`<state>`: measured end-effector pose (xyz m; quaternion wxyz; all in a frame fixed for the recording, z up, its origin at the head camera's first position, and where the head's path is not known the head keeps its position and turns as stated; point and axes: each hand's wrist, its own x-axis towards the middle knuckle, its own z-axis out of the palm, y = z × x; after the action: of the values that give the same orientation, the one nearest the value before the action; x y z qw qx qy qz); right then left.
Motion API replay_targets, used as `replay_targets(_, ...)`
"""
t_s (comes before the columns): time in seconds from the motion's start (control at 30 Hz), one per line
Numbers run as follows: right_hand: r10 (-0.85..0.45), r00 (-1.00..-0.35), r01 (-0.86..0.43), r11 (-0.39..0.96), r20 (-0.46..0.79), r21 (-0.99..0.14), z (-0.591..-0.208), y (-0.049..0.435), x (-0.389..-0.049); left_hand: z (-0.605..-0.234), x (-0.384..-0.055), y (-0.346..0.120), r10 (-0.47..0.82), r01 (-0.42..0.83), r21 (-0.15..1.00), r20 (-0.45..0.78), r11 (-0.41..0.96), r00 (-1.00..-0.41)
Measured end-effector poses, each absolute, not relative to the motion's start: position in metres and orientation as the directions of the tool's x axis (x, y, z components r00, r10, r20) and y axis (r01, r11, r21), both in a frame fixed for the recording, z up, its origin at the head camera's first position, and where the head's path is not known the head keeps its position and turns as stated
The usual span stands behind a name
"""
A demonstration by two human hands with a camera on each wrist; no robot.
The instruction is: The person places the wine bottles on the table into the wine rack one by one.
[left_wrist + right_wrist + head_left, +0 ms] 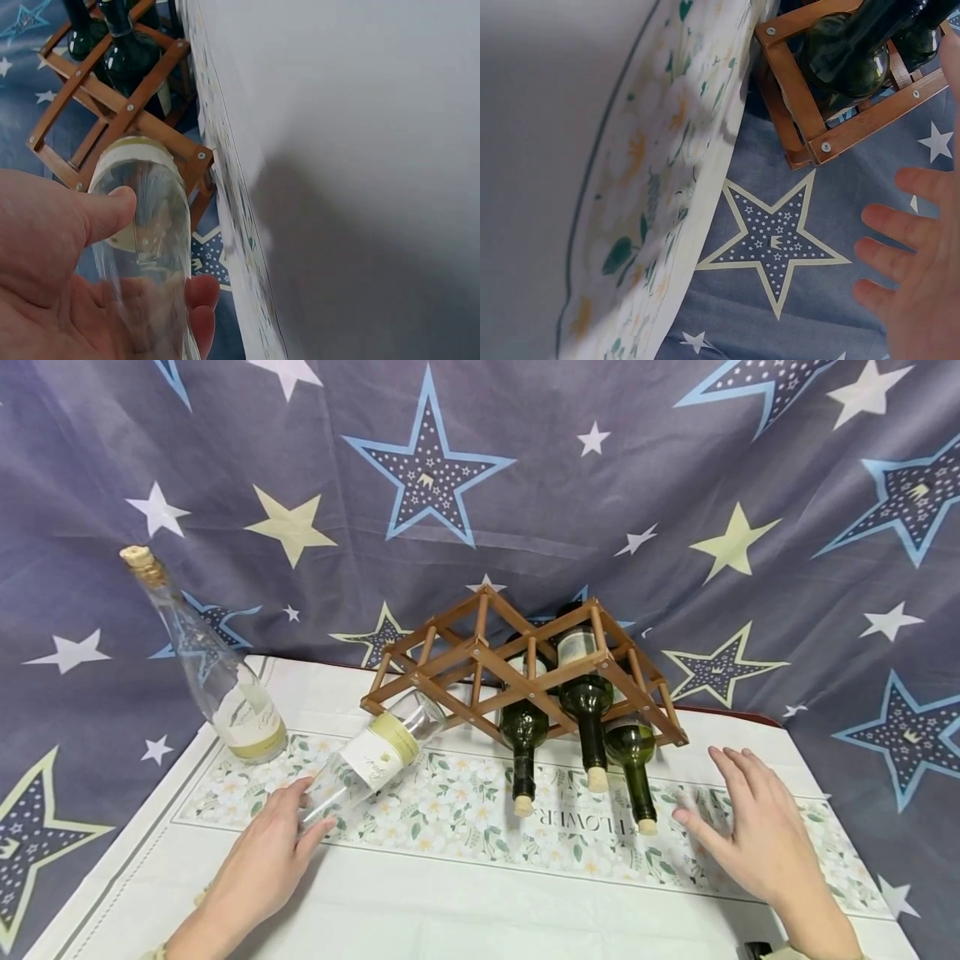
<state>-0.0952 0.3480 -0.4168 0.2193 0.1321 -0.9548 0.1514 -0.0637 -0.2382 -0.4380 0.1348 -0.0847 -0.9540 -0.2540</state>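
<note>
Clear bottle (372,762), head view: smooth glass with a paper label (387,749), slanting, base at the slatted wooden rack's (532,695) left end; the left hand (261,853) grips its neck, the right hand (761,831) hovers beside the rack. Left wrist view: thumb and fingers curl round the rounded glass. Right wrist view: fingers spread, holding nothing.

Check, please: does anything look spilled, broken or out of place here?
Nothing stands out. The clear glass bottle tilts, but the left hand holds it; three corked green wine bottles rest in the wooden wine rack.
</note>
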Motion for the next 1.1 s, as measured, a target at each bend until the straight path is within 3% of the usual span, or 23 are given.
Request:
replay_targets(0.53,-0.189,-0.883,-0.303,0.928,0.43,-0.215,-0.422,0.349,-0.092,-0.435,-0.064,-0.229,0.037,0.112,0.539,0.148,0.835,-0.988)
replay_targets(1.1,-0.213,-0.88,-0.327,0.92,0.426,-0.216,-0.425,0.346,-0.087,-0.426,-0.062,-0.217,0.063,0.001,0.634,-0.074,0.773,-0.995)
